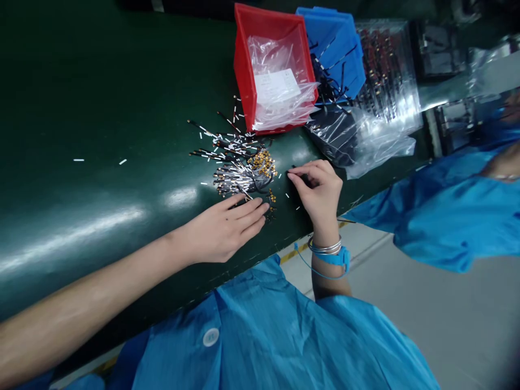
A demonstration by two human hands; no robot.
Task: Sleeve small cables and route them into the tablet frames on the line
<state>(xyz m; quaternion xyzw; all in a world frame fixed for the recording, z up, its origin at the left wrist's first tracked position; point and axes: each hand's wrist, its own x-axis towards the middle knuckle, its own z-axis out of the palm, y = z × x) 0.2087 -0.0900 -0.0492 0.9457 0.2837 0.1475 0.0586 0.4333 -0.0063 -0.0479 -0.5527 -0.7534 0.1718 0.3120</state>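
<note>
On the green tabletop lies a pile of short black cables (235,179) with white sleeves and small gold-coloured ends. My left hand (231,225) rests palm down at the pile's near edge, fingers stretched out and touching the nearest cables. To the right of the pile, my right hand (319,189) has thumb and forefinger pinched together just above the table. A tiny dark bit shows at those fingertips, too small to name. A blue strap and silver bangles circle my right wrist.
Behind the pile stands a red bin (246,70) holding clear plastic bags, beside a blue bin (345,43) with black cables. Filled plastic bags (365,141) lie to the right. Small white pieces (123,161) are scattered on the table. A person's blue sleeve (455,211) is at right.
</note>
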